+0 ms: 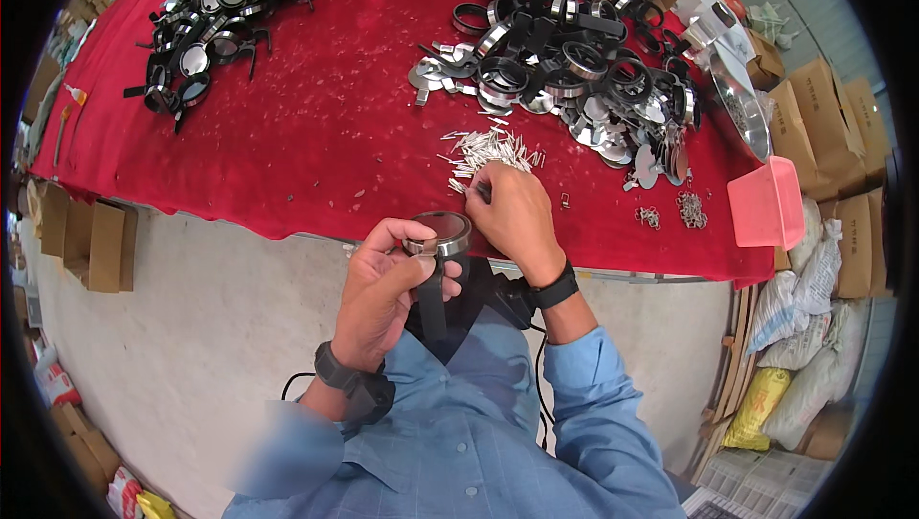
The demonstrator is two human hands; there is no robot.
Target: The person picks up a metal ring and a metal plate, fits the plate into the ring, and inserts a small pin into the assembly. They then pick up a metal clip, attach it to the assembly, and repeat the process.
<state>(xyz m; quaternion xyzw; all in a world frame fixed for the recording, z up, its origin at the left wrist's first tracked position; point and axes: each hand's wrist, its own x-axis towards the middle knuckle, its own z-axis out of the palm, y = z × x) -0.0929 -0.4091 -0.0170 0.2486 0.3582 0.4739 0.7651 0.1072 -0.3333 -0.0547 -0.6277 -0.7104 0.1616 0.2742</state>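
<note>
In my left hand is a round metal-rimmed lid with a black handle hanging down from it. My left thumb and fingers pinch it at the rim, just off the table's near edge. My right hand rests at the near side of a pile of small silvery pins. Its fingers are curled together, and what they hold, if anything, is hidden. Beyond the pins lies a heap of black rings with steel bands, mixed with loose metal discs.
A red cloth covers the table. Lidded black-handled pieces are heaped at the far left. Small wire clips, a pink bin and a metal bowl are at the right. Cardboard boxes and sacks stand on the floor.
</note>
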